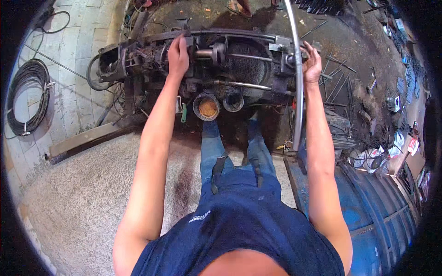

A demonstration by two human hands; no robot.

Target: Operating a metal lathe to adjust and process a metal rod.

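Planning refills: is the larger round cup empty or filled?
Not empty: the larger round cup shows orange-brown material inside its rim; cannot tell how deep.

The left hand [178,57] is at the dark machine [218,55]; the right hand [312,66], fingers bent, is at its right end, beside a long silver bar [295,60]; two cups [197,108] stand below, the larger holding orange-brown stuff; a cable coil [17,99] lies far left; a blue drum [363,202] lower right.

Grey paving [87,37] (jointed) at left — dark, littered floor [352,39] right.
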